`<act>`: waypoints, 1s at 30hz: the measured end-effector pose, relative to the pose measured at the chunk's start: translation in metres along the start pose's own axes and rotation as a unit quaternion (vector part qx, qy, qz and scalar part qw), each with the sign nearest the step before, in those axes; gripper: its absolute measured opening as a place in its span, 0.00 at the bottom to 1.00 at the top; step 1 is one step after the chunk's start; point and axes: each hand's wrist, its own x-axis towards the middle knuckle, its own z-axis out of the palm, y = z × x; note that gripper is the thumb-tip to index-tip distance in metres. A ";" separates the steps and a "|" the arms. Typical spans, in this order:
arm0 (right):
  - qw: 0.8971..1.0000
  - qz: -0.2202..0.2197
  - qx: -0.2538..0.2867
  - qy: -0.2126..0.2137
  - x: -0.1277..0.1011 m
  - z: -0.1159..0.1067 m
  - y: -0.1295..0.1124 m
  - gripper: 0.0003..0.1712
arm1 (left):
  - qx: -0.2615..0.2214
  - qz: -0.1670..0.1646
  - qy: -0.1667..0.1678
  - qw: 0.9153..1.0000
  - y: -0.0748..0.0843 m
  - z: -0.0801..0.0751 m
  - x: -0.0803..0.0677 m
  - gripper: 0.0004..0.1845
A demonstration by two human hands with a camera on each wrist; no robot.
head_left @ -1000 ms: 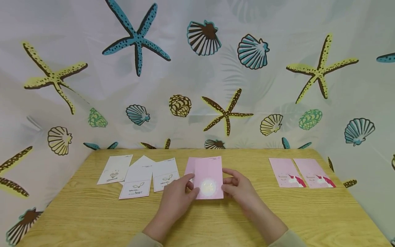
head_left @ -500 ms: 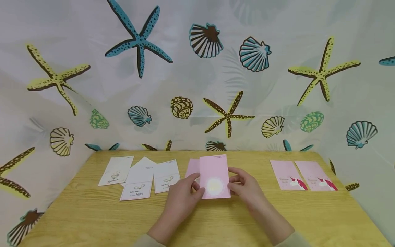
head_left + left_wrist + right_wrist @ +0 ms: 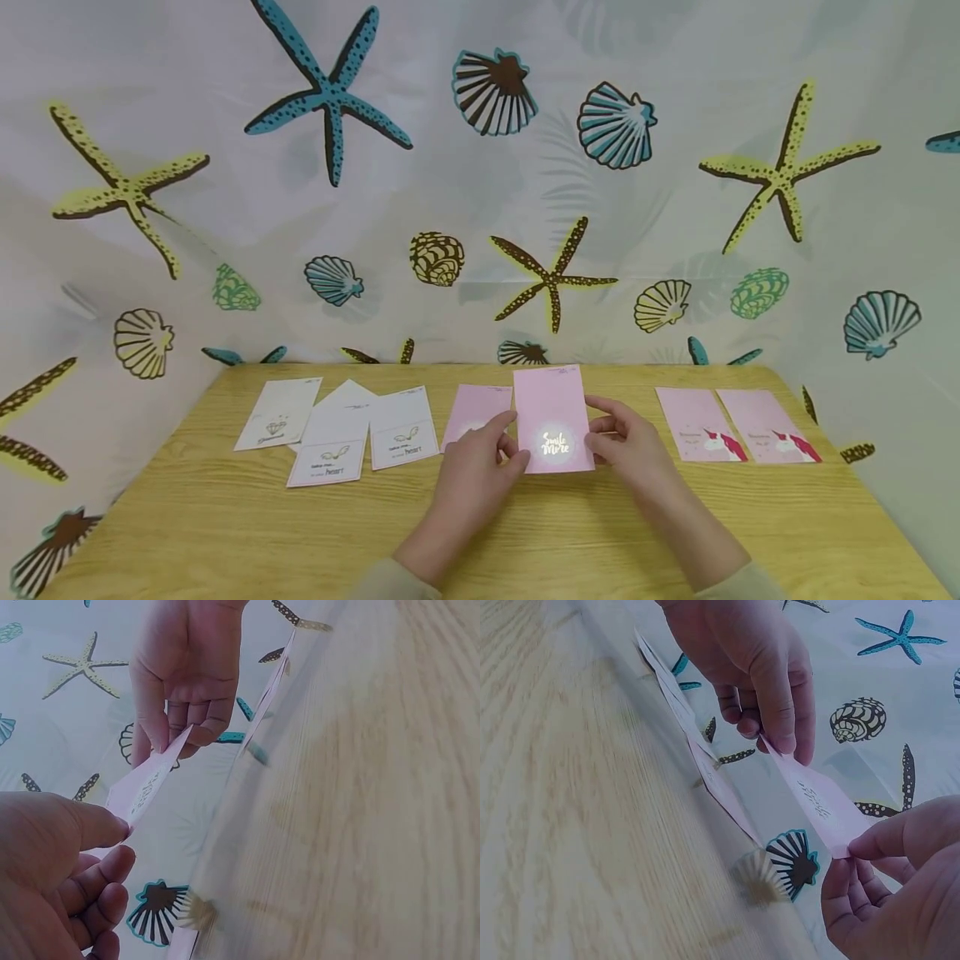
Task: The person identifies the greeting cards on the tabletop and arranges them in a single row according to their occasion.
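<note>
Between the two hands a pink card (image 3: pixel 548 404) with shiny "Smile More" lettering is held above the table. My left hand (image 3: pixel 480 467) pinches its left edge between thumb and fingers. On the opposite edge my right hand (image 3: pixel 630 442) grips it the same way. Both wrist views show the card (image 3: pixel 154 776) lifted off the wood, thumbs on its printed face. Just left of it, a second pink card (image 3: pixel 478 405) lies on the table, its lower part hidden behind my left hand.
White cards with wing prints (image 3: pixel 327 461) (image 3: pixel 405 442) and a white diamond card (image 3: pixel 279 414) lie at the left, some overlapping. Two pink unicorn cards (image 3: pixel 701 425) (image 3: pixel 767 425) lie side by side at the right. A shell-patterned cloth (image 3: pixel 465 183) hangs behind the wooden table (image 3: pixel 300 542).
Both hands have carried the pink card rightward and slightly up, off the second pink card, which shows more now. The gold lettering has become readable. The other cards stay put.
</note>
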 end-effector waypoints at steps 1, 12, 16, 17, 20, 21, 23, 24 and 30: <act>1.000 0.000 -0.003 0.002 0.000 -0.003 0.000 0.33 | -0.003 0.000 -0.001 1.000 0.003 0.002 0.001 0.27; 0.998 -0.001 -0.045 0.045 -0.004 -0.032 0.002 0.26 | -0.037 0.002 -0.012 0.999 0.027 0.025 0.011 0.28; 0.996 0.003 -0.070 0.057 -0.003 -0.039 0.004 0.24 | -0.037 0.008 -0.009 0.999 0.031 0.036 0.016 0.28; 0.995 0.004 -0.077 0.060 -0.002 -0.040 0.005 0.23 | -0.038 0.007 -0.009 0.999 0.032 0.038 0.018 0.28; 0.993 0.005 -0.093 0.069 0.000 -0.045 0.008 0.23 | -0.044 0.002 -0.015 0.999 0.035 0.045 0.022 0.28; 0.993 0.004 -0.098 0.072 0.000 -0.047 0.009 0.23 | -0.046 0.000 -0.017 0.999 0.036 0.048 0.024 0.28; 0.991 0.004 -0.107 0.077 0.001 -0.051 0.010 0.23 | -0.054 -0.004 -0.022 0.998 0.039 0.052 0.026 0.29; 0.990 0.004 -0.114 0.079 0.002 -0.053 0.011 0.23 | -0.058 -0.006 -0.024 0.998 0.040 0.053 0.026 0.29; 0.985 0.011 -0.150 0.085 0.003 -0.065 0.013 0.25 | -0.073 -0.006 -0.025 0.997 0.047 0.065 0.033 0.28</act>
